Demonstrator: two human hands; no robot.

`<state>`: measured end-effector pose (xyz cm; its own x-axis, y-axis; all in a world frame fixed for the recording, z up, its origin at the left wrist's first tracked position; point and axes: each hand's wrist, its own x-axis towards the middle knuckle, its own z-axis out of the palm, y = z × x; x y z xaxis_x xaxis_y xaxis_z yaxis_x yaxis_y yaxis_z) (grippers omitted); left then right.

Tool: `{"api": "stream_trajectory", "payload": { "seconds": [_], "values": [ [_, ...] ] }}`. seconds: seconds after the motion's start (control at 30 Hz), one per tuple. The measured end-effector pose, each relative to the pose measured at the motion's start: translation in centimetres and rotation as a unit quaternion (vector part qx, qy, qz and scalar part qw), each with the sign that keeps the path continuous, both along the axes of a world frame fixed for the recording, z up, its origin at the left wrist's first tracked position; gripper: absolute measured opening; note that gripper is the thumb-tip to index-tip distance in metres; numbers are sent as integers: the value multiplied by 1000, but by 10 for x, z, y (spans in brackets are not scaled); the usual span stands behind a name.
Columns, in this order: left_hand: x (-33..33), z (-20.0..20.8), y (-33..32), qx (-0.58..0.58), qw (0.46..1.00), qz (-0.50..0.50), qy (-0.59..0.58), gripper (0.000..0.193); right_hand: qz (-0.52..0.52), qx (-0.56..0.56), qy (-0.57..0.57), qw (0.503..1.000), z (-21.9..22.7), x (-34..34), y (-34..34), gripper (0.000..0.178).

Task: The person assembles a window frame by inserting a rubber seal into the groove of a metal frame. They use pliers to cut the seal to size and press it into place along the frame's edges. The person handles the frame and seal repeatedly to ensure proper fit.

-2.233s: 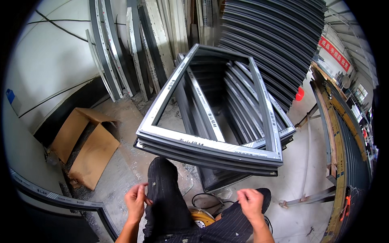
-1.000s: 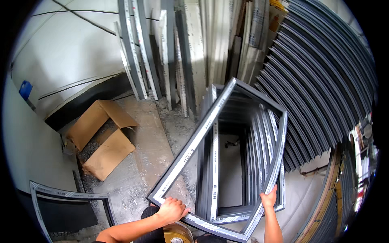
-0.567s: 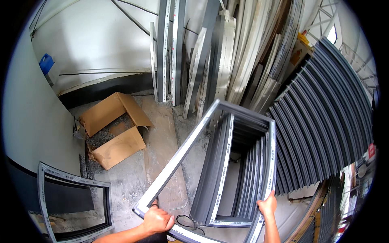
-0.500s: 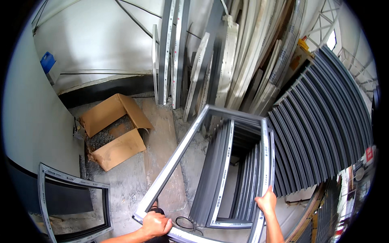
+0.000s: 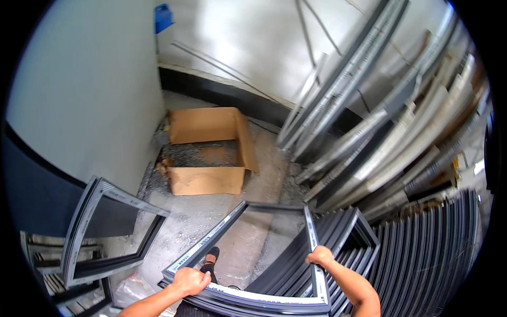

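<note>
Both my hands hold one rectangular window frame (image 5: 215, 238), dark grey with pale printed film on its faces. My left hand (image 5: 191, 281) is wrapped round its near left corner. Over the right side bar closes my right hand (image 5: 320, 255). The frame is tilted in front of my legs, and through its opening I see the floor and my foot. Just right of it and partly behind it leans a stack of similar frames (image 5: 355, 228).
An open cardboard box (image 5: 207, 181) with grey shavings lies ahead. At the left, more frames (image 5: 108, 186) lean by a grey panel. Long profiles (image 5: 338, 87) stand against the wall at the right, and a dense row of dark frames (image 5: 422, 248) fills the lower right.
My view has swung left, so the box and profiles sit further right. The held frame has moved left, away from the stack, and both hands keep their grip.
</note>
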<state>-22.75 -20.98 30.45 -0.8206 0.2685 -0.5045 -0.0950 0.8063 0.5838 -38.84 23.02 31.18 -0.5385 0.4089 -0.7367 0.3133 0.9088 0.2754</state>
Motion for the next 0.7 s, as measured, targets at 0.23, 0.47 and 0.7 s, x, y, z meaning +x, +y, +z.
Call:
{"api": "stream_trajectory", "payload": {
  "seconds": [0.23,0.47,0.7],
  "values": [
    [-25,28,-70,-67,987,51,-135,65,120,-72,-154,978,-124,-33,-70,53],
    [-68,34,-66,-48,982,75,-168,66,28,-217,-63,974,-106,-54,-44,84],
    [-128,33,-19,-8,977,117,-179,65,113,-392,-307,860,98,-133,-107,70]
  ]
}}
